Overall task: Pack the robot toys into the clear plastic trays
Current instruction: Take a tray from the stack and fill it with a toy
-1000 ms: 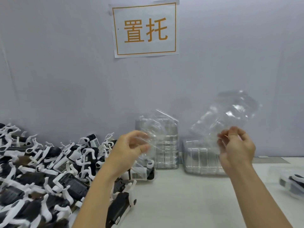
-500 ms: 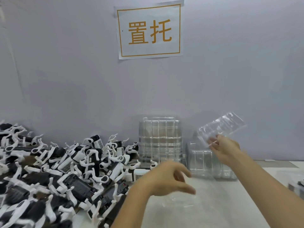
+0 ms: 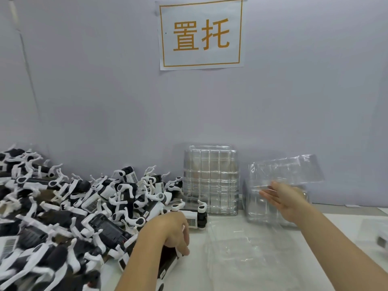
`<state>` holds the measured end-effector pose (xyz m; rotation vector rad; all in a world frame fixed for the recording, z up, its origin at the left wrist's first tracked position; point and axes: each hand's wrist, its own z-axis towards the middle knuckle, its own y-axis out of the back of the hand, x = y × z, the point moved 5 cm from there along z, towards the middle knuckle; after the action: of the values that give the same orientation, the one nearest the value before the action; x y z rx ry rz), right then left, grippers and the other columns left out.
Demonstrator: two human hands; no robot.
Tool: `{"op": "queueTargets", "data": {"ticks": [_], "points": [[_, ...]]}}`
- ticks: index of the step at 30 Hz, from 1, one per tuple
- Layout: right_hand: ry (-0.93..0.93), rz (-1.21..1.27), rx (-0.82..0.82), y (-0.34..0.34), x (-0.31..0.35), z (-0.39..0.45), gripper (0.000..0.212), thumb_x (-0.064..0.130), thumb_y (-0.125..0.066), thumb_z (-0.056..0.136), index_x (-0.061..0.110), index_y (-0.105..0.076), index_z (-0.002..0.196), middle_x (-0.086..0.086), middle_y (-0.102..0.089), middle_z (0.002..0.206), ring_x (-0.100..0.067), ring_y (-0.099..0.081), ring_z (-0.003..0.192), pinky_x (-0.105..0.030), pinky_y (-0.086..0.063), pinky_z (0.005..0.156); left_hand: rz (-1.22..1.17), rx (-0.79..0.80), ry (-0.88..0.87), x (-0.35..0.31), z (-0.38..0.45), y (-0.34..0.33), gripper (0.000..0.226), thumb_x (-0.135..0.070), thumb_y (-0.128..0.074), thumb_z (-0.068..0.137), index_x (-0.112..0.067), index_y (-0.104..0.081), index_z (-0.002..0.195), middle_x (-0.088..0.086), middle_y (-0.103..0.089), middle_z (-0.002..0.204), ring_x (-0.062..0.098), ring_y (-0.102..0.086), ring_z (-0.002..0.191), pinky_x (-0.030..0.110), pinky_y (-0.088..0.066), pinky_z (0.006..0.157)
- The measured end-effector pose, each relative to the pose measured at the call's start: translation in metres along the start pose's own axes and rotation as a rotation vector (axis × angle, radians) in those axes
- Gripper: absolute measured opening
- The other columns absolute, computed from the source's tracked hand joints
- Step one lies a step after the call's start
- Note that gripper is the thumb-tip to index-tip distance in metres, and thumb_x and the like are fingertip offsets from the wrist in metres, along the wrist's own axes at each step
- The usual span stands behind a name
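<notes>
Head view: two hands (image 3: 172,234), two tray stacks (image 3: 211,179)

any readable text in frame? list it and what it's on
"置托": big orange characters inside an orange border, on the white paper sign taped to the wall.
Barcode-style stickers on several robot toys: too small and blurred to read.
Clear trays: no text visible.

Factory packing bench: heaped robot toys (image 3: 84,206), stacked trays (image 3: 211,179), wall sign (image 3: 201,33).
</notes>
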<state>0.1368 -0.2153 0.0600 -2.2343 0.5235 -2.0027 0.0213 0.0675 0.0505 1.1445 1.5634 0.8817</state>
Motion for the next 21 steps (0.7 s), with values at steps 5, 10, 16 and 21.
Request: {"op": "queueTargets", "data": {"ticks": [5, 10, 16, 21], "points": [[0.084, -0.082, -0.112, 0.005, 0.004, -0.017, 0.021, 0.01, -0.059, 0.098, -0.006, -0.057, 0.11, -0.019, -0.064, 0.09, -0.025, -0.065, 0.079, -0.027, -0.051, 0.065, -0.146, -0.133, -0.103, 0.001, -0.003, 0.01, 0.026, -0.028, -0.081, 0.079, -0.025, -0.065, 0.099, -0.005, -0.061, 0.099, 0.013, -0.055, 0.075, 0.023, -0.046, 0.057], [0.096, -0.207, -0.114, 0.006, -0.001, -0.035, 0.02, 0.017, -0.061, 0.095, -0.002, -0.063, 0.101, -0.014, -0.066, 0.092, -0.025, -0.066, 0.084, -0.041, -0.056, 0.089, -0.373, -0.293, -0.223, 0.003, -0.011, 0.032, 0.013, -0.036, -0.078, 0.082, -0.032, -0.069, 0.089, -0.009, -0.057, 0.084, 0.009, -0.054, 0.07, 0.019, -0.044, 0.061], [0.092, -0.423, -0.126, 0.015, -0.003, -0.044, 0.04, 0.021, -0.061, 0.092, -0.002, -0.057, 0.125, -0.01, -0.062, 0.078, -0.031, -0.069, 0.086, -0.04, -0.056, 0.085, -0.411, -0.311, -0.197, 0.002, -0.017, 0.042, 0.015, -0.036, -0.076, 0.086, -0.027, -0.068, 0.093, -0.007, -0.052, 0.074, 0.007, -0.053, 0.059, 0.019, -0.044, 0.056], [0.091, -0.734, -0.025, 0.013, 0.0, -0.045, 0.025, 0.018, -0.055, 0.09, 0.013, -0.049, 0.067, -0.002, -0.042, 0.053, -0.02, -0.039, 0.053, -0.031, -0.035, 0.058, -0.312, -0.29, -0.094, 0.002, -0.021, 0.045, 0.017, -0.041, -0.066, 0.092, -0.025, -0.064, 0.097, -0.008, -0.052, 0.089, 0.005, -0.053, 0.071, 0.018, -0.043, 0.055]]}}
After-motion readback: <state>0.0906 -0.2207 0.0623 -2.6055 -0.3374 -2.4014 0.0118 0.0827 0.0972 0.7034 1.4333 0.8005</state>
